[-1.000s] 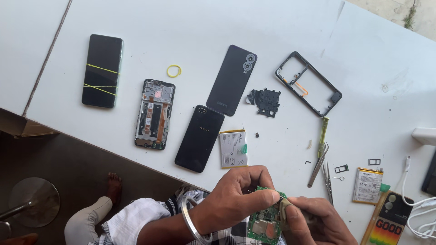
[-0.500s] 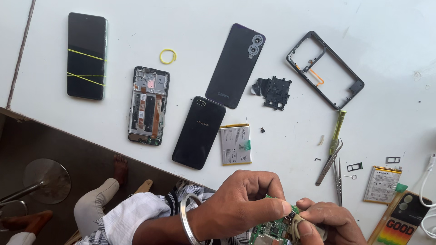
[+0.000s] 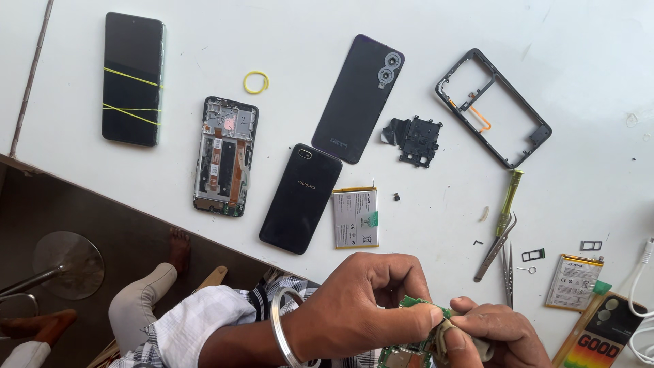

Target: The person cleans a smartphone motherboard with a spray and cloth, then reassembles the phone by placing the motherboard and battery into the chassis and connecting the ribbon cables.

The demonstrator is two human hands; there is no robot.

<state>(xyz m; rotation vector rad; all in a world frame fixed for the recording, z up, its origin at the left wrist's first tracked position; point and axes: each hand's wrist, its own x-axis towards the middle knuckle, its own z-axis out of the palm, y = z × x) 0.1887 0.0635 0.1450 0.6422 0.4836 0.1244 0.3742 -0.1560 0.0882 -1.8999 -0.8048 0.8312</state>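
at the bottom of the frame, both hands pinch a green circuit board (image 3: 415, 347): left hand (image 3: 364, 310), right hand (image 3: 494, 334). best gripped by its edges, low over the worktop (image 3: 286, 41).

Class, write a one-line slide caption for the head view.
Both hands, left hand and right hand, pinch a green circuit board beside dismantled phones on a white table.

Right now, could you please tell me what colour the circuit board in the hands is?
The circuit board is green, seen in the head view.
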